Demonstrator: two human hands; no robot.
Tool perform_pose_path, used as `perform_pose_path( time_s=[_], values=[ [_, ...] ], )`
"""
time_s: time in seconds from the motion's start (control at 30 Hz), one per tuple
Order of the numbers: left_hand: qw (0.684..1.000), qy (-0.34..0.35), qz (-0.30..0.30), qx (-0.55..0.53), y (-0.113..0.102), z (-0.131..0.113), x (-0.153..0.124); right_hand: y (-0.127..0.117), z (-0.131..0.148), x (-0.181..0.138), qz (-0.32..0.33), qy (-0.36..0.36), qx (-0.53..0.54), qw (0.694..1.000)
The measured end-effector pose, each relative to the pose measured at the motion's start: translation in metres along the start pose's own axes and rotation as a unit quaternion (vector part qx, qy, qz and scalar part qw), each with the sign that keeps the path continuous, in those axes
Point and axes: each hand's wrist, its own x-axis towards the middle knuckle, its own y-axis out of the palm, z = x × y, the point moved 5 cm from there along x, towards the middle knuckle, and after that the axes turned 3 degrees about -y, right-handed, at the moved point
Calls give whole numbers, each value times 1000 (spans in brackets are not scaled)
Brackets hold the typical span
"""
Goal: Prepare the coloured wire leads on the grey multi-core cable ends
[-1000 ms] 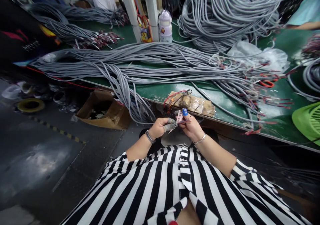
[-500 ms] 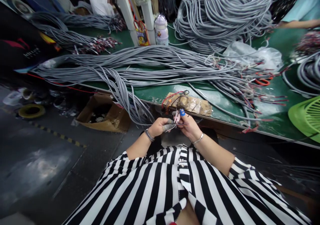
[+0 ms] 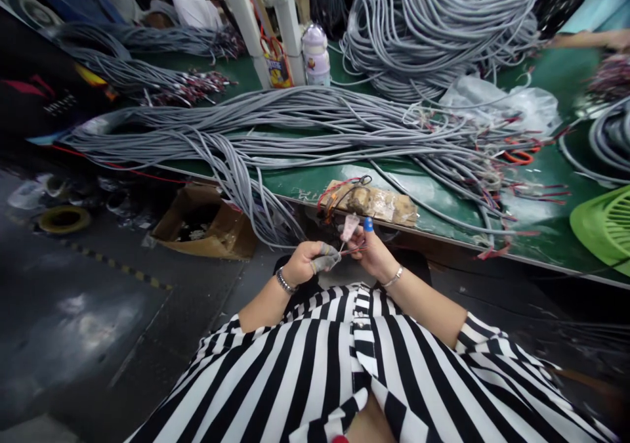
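My left hand (image 3: 309, 260) is closed in a pinch, its fingertips in grey covers, on thin wire ends. My right hand (image 3: 373, 251), a blue cover on one fingertip, is closed on a small pale connector (image 3: 349, 225) with thin red wires (image 3: 352, 251) coming out of it. Both hands meet close together in front of my striped shirt, just below the edge of the green table (image 3: 315, 182). A taped cardboard block (image 3: 377, 202) with red and black wires on it lies on the table edge right above my hands.
Long bundles of grey cable (image 3: 275, 128) cover the table and droop over its edge. A big grey coil (image 3: 433, 23) lies behind, beside a bottle (image 3: 315, 54). A green fan (image 3: 603, 226) is right, orange scissors (image 3: 516, 157) nearby, a cardboard box (image 3: 204, 223) on the floor. Other people sit at the far side.
My hands have shifted slightly; the left has dropped a little and pulled away, and the right has raised the pale connector higher.
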Motion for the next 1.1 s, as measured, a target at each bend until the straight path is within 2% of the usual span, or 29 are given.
perform_pose_path(
  time_s=[0.1,0.2,0.3,0.37,0.43,0.47,0.53,0.57,0.63,0.67,0.7,0.77,0.8,0.83,0.87,0.9,1.0,1.03,1.1],
  values=[
    [999,35,-2,37,-2,-8,-23,-4,-3,-1,10,11,6,1000],
    [997,30,-18,61,-6,-4,-42,-7,-7,0,9,20,4,1000],
    [993,-26,-39,111,-16,18,-57,-7,-9,-1,21,19,-15,999],
    [980,-101,-46,166,-30,44,-69,-6,-8,-3,27,6,-34,999],
    [946,-213,-46,241,-52,78,-89,-7,-3,-7,29,-25,-63,997],
    [917,-273,-49,288,-67,94,-102,-8,0,-9,31,-44,-85,995],
    [829,-395,-47,392,-97,120,-131,-9,9,-15,35,-84,-144,985],
    [803,-427,-53,412,-111,128,-144,-10,16,-18,37,-107,-181,977],
    [782,-456,-51,422,-130,135,-159,-11,33,-25,38,-169,-257,951],
    [781,-459,-46,420,-136,134,-161,-12,45,-28,36,-206,-291,934],
    [790,-452,-38,412,-138,130,-157,-13,57,-31,30,-246,-319,915],
    [829,-400,-34,388,-137,112,-135,-18,86,-34,-9,-329,-366,870],
    [867,-339,-41,362,-134,97,-115,-21,101,-34,-34,-367,-396,841],
    [894,-273,-76,347,-133,79,-94,-26,114,-34,-68,-401,-419,812],
    [908,-218,-103,342,-132,60,-71,-30,125,-31,-92,-412,-439,793],
    [914,-161,-137,346,-131,40,-48,-36,132,-26,-113,-407,-448,788],
    [905,-1,-159,395,-126,-11,25,-53,140,-13,-141,-359,-416,824],
    [890,27,-160,427,-125,-23,49,-58,139,-10,-140,-342,-391,843],
    [852,37,-161,497,-126,-36,95,-65,135,-8,-134,-322,-330,877]
  ],
)
